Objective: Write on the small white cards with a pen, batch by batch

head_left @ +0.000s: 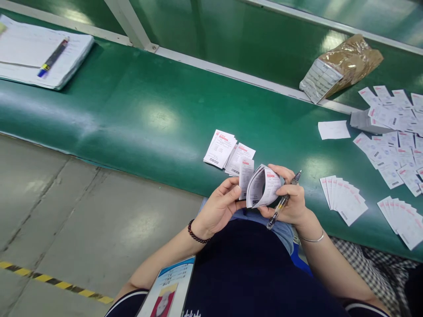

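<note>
In the head camera's view, a person at a green desk (158, 105) handles printed leaflets with both bare hands, held just off the desk's near edge. The left hand (220, 207), a beaded bracelet (196, 233) at its wrist, has its thumb and fingers closed on a single leaflet (246, 176), tipped upright at the left of a curled batch of leaflets (269, 185). The right hand (292, 200) bends that batch into a loop, its fingers closed around the right side, while a clear-barreled pen (276, 212) (slanting across the palm) is tucked in the same grip. Just beyond the hands, two small piles lie side by side on the desk, the left pile (220, 149) touching the right pile (238, 159). To the right, a near fan of cards (343, 198) is spread near a second fan (401, 220), with scattered cards (383, 154) farther off. A brown-wrapped packet (346, 66) leans at the far right; at the far left, a marker (53, 57) rests on a stack of papers (23, 48).
</note>
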Motion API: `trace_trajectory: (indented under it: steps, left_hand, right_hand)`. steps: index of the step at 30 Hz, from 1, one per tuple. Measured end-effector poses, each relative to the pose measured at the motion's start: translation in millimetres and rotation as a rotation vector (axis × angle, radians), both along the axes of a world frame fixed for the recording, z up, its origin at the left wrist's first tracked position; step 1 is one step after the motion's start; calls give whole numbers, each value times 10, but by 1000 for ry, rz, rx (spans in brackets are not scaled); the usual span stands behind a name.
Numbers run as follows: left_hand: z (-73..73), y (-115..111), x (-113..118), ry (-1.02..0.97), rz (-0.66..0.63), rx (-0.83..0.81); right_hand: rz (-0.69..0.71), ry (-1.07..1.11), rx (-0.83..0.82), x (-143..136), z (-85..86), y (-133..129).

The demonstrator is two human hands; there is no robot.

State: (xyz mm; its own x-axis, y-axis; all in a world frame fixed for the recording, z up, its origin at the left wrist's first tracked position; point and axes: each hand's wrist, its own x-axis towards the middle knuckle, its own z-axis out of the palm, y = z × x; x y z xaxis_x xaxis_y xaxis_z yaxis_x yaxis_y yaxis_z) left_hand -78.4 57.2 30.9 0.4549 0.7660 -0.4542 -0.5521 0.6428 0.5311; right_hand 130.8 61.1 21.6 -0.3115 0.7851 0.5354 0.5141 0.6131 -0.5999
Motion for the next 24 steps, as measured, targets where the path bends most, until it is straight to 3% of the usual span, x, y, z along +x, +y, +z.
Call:
trace_trajectory:
  steps: [5,8,12,15,18,20,22,24]
  left_hand:
    - [0,194,-48,13,-38,-41]
    - [105,213,-95,9,-98,-6]
    - [312,61,-241,90,-144,176]
    - [383,-127,-345,325,-105,276]
    - [355,-291,-307,548,8,479]
    - [298,-349,-183,485,-62,554]
    - [214,-364,-15,310,-200,489]
    - [108,-362,148,243,-219,401]
  right_hand:
    - [-88,27,2,117,9,-24]
    - [-129,-1,-24,194,-7,-62]
    - [-133,-4,-17,256,-36,-108]
    - [-138,4,1,274,-34,-126]
    - [-130,-13,14,257,1,-143]
    - [-94,-27,20,219,31,-164]
    - [-36,-54,17,169,50,-195]
    - [3,-101,-1,124,45,-236]
